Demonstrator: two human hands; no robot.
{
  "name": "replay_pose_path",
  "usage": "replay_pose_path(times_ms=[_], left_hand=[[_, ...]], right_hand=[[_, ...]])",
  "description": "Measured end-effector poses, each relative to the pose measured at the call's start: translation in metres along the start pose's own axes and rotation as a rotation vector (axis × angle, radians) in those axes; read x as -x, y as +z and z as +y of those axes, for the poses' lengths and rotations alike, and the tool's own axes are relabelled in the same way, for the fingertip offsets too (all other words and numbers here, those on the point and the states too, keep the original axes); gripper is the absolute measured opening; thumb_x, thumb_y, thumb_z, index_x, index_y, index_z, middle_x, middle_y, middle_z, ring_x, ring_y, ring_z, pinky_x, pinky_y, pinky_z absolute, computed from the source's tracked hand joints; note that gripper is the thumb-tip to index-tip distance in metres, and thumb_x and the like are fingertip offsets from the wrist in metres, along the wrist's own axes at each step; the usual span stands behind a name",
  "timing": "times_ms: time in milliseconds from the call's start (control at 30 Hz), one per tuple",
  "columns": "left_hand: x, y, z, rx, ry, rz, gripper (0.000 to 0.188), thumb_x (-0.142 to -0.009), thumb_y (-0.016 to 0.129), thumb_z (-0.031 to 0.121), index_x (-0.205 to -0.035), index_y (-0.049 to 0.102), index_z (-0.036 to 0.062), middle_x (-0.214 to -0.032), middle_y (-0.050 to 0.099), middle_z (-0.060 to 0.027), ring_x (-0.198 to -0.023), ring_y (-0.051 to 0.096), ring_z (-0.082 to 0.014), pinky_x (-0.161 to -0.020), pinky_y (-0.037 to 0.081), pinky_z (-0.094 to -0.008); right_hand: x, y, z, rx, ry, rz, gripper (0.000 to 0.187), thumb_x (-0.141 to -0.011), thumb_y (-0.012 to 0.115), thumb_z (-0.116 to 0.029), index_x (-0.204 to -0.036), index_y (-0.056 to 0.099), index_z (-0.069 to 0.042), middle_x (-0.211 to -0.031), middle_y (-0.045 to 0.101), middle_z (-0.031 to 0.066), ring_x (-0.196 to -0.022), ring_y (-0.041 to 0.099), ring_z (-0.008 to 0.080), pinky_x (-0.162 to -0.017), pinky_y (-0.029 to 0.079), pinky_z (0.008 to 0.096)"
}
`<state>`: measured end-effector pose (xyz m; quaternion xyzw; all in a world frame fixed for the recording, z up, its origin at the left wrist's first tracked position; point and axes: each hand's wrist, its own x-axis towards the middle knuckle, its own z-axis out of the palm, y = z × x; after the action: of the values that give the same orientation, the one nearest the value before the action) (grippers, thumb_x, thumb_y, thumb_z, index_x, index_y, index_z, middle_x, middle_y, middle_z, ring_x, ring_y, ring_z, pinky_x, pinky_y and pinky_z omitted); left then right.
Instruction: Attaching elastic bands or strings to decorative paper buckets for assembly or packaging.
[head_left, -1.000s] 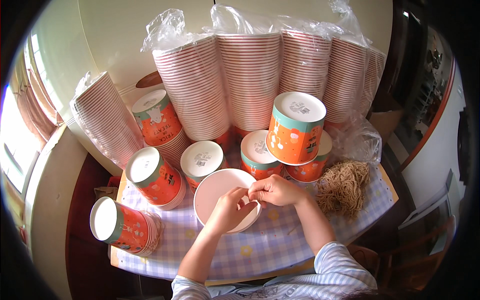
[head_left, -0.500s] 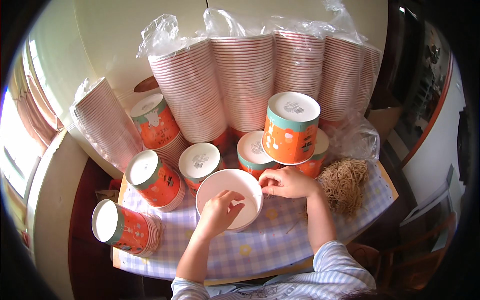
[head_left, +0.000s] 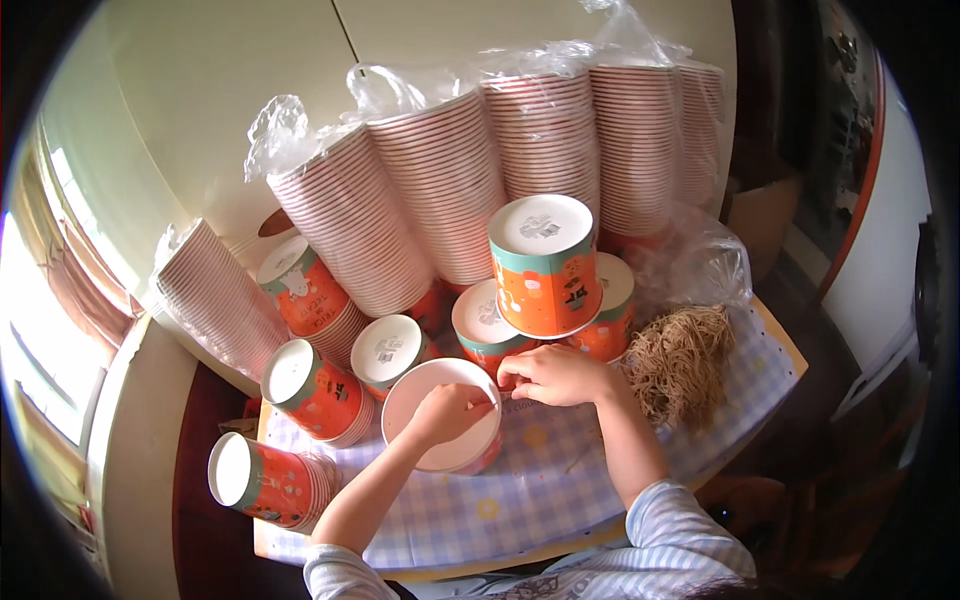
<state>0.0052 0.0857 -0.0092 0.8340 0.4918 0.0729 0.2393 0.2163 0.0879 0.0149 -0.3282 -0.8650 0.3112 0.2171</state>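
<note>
An open white paper bucket (head_left: pixel 420 385) with an orange printed outside stands mouth up, tilted slightly, at the front middle of the table. My left hand (head_left: pixel 445 412) reaches over its mouth, fingers drawn together at the right inner wall. At the outside of the same wall is my right hand (head_left: pixel 560 375), its fingers bent and pinched near the rim. The fingertips of both hands nearly meet across the wall; whatever they pinch is too small to tell. Right of my right hand lies a tangled bundle of tan paper-like strings (head_left: pixel 685 360).
Upside-down orange buckets with white bases surround the work, one (head_left: pixel 545 280) raised on others behind my right hand. Tall plastic-wrapped stacks of buckets (head_left: pixel 430 180) line the back. A leaning nested stack (head_left: pixel 275 485) is at left. A checked cloth (head_left: pixel 540 500) covers the table.
My left hand's fingers have gone from apart over the bucket to closed at its right wall. The right hand stays by the rim. The view has shifted and tilted.
</note>
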Motion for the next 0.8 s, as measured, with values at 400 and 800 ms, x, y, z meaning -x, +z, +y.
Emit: replay_pose_path(times_ms=[400, 800], left_hand=[[0.001, -0.010, -0.003, 0.780, 0.004, -0.058, 0.014, -0.078, 0.056, 0.015, -0.081, 0.061, 0.0017, -0.079, 0.060, -0.0017, -0.074, 0.050, -0.0088, -0.070, 0.040, -0.0223], [-0.010, -0.004, 0.016, 1.288, -0.148, -0.074, 0.014, -0.085, 0.056, 0.011, -0.093, 0.059, -0.0001, -0.083, 0.061, -0.0031, -0.068, 0.048, -0.0056, -0.061, 0.040, -0.0185]], right_hand=[[0.000, 0.001, 0.008, 0.030, -0.009, -0.006, 0.015, -0.079, 0.059, -0.013, -0.089, 0.053, -0.003, -0.086, 0.062, 0.0096, -0.081, 0.060, 0.0250, -0.069, 0.046, 0.0351], [0.011, -0.010, 0.007, -0.054, -0.081, -0.002, 0.018, -0.079, 0.062, -0.016, -0.089, 0.053, -0.004, -0.079, 0.063, 0.0072, -0.073, 0.061, 0.0178, -0.064, 0.046, 0.0313]])
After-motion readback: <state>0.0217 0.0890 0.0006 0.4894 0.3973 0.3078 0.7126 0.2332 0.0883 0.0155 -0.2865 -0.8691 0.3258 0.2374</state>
